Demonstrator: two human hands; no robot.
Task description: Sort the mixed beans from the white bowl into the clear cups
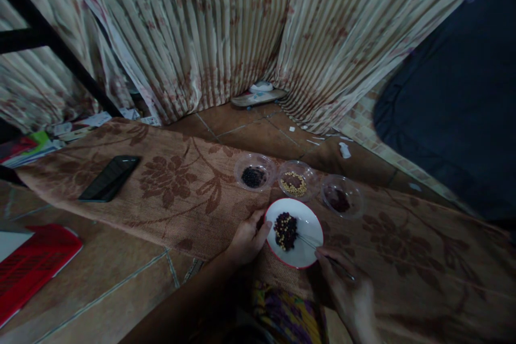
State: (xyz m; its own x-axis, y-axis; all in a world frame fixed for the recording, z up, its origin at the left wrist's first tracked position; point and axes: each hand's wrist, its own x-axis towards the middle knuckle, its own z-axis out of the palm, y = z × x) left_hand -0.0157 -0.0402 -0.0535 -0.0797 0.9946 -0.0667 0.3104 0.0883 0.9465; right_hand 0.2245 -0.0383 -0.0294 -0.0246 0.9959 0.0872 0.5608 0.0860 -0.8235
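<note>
A white plate with a red rim (309, 220) rests on the cloth in front of me. On its left half lies a heap of mixed dark and yellow beans (286, 231). My left hand (248, 239) pinches the plate's left rim, thumb over the edge. In my right hand (347, 285) are thin metal tweezers (308, 241), their tips at the right side of the heap. Just beyond the plate stand three clear plastic bowls: one with black beans (253, 176), one with yellow beans (294, 184), and one with dark red beans (338, 200).
A patterned brown cloth (193, 220) covers the long narrow surface. Towards its left end lies a black phone (109, 178). Striped curtains (226, 27) hang behind, with a skateboard (258, 98) at their foot. A red package (40, 263) is at lower left.
</note>
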